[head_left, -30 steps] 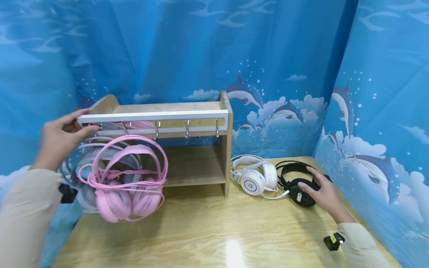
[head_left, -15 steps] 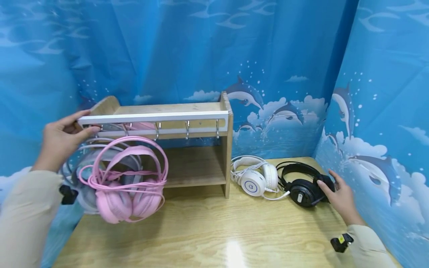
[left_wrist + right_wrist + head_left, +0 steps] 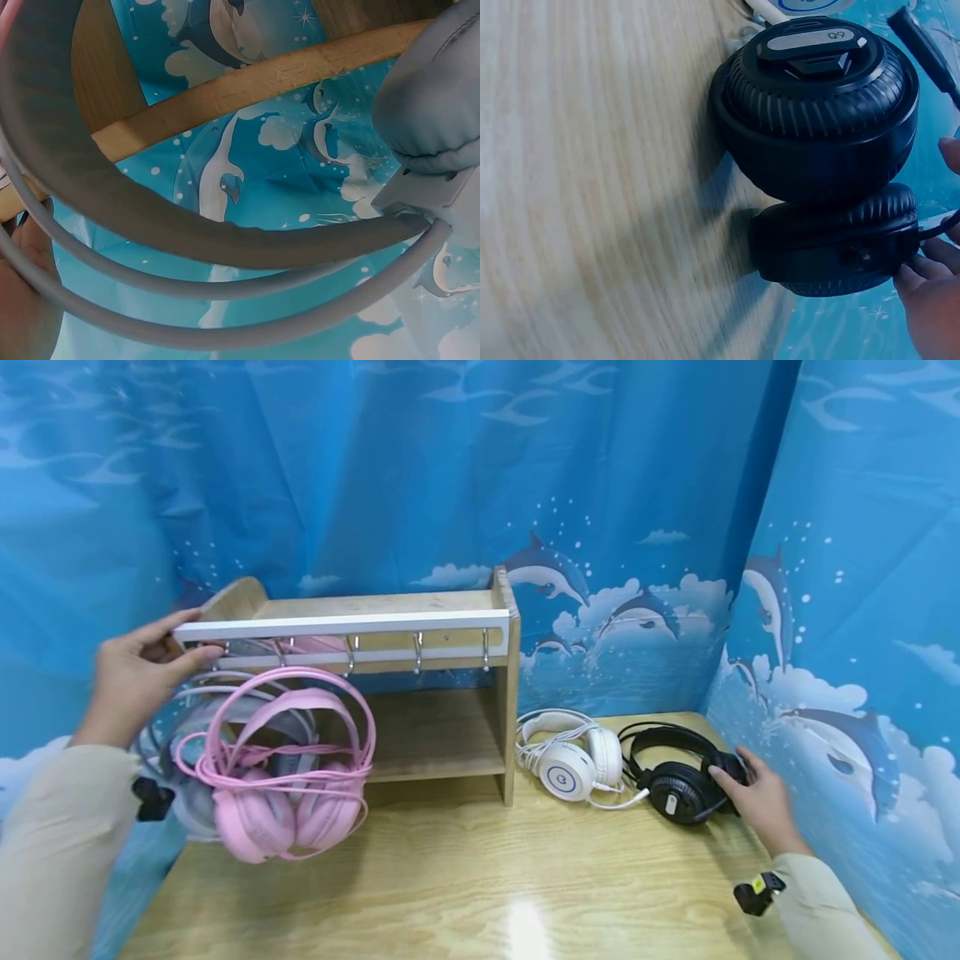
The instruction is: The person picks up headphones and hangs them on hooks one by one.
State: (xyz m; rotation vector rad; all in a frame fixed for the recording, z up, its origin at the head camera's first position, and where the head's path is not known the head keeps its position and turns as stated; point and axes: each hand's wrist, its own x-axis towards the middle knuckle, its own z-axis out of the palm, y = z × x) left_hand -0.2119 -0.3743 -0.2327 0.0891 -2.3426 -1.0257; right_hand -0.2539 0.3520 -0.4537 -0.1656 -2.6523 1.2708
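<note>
My left hand (image 3: 138,672) grips the upper left end of a wooden shelf rack (image 3: 510,710), thumb over its white hook rail (image 3: 450,617). Pink headphones (image 3: 322,810) with bundled cable hang from the rail's left part. Behind them hang grey headphones (image 3: 225,244), partly hidden; their band crosses the left wrist view. At the table's right, my right hand (image 3: 768,802) holds the right ear cup of black headphones (image 3: 678,793), thumb on the near side and fingers behind it. In the right wrist view both black ear cups (image 3: 817,120) rest by the tabletop, fingers curled at the nearer cup.
White headphones (image 3: 566,768) with wound cable lie on the wooden table (image 3: 450,877) between rack and black headphones. Several metal hooks (image 3: 418,652) line the rail. Blue dolphin-print curtains (image 3: 637,485) close off the back and right side.
My right hand has moved right, from over the black headphones' middle to their right ear cup, and then stayed almost still. The left hand keeps its grip on the rack.
</note>
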